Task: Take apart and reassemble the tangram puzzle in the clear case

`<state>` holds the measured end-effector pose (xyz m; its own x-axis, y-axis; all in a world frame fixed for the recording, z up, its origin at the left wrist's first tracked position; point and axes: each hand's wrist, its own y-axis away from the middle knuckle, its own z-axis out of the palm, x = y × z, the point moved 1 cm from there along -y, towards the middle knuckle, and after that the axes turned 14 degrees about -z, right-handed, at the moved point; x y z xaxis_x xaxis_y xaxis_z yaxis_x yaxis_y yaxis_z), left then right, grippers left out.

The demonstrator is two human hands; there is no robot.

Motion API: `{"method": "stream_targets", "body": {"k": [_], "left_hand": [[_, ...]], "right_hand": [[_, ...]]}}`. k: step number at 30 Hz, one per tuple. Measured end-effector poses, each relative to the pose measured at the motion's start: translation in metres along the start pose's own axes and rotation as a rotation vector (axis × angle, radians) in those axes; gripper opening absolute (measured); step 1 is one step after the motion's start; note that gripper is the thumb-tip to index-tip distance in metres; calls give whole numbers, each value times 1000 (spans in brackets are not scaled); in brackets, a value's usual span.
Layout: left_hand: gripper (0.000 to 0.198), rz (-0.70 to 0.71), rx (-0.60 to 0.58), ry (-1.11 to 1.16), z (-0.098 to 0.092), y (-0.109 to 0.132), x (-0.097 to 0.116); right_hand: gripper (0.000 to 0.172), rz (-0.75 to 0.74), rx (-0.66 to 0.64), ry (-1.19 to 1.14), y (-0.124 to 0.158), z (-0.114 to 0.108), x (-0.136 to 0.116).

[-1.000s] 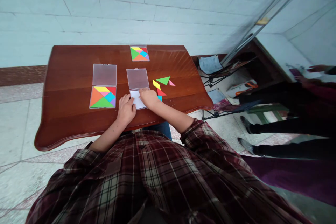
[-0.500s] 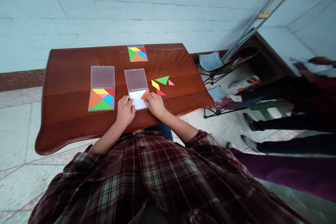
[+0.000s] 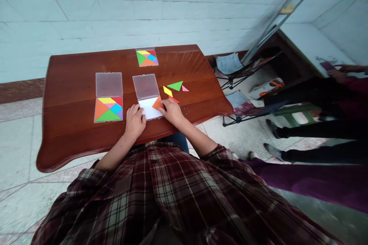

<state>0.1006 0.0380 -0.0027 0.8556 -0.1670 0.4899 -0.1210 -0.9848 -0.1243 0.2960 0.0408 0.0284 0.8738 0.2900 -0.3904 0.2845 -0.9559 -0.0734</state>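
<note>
Resting mid-frame, the left hand (image 3: pixel 134 119) lies flat against the white tray (image 3: pixel 149 109); the right hand (image 3: pixel 171 109), fingers loosely spread, touches the orange triangle (image 3: pixel 157 102) inside it.

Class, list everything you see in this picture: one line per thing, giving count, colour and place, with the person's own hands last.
table: one, red-brown wood, centre.
open case: one, white tray nearly bare, clear lid hinged back, between the hands.
orange triangle: one, in that tray's right corner.
loose pieces: yellow, green, pink, red, right of the open case.
filled tangram case: one, multicoloured, lid open, left.
far tangram case: one, multicoloured, back edge.
folding chairs: two, floor at right.
other person's legs: dark, far right.
left hand: on the tray's left edge.
right hand: fingertips at the orange triangle.
</note>
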Motion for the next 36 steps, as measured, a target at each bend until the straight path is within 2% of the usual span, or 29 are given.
{"method": "stream_targets", "body": {"k": [6,9,11,16,20,25,30,36], "left_hand": [[29,2,-2,15,1,-2,-2],[28,5,-10,22,1,-2,-3],[29,9,-13,20,1,-2,-3],[29,7,-8,11,0,-1,-4],[30,1,-3,16,-1,-1,-3],[30,-3,-4,12,-2,-1,-1],[31,-14,-8,18,-2,0,-1],[31,-28,-9,24,-3,0,1]], "right_hand": [[25,219,196,-52,11,-26,56],[22,259,195,-72,16,-30,78],[20,236,165,-111,17,-27,84],[22,207,73,-118,18,-13,76],[22,221,32,-31,12,-17,72],[24,211,15,46,-23,-27,65],[29,199,-151,128,-66,-23,57],[33,200,-246,165,-80,-28,59]]}}
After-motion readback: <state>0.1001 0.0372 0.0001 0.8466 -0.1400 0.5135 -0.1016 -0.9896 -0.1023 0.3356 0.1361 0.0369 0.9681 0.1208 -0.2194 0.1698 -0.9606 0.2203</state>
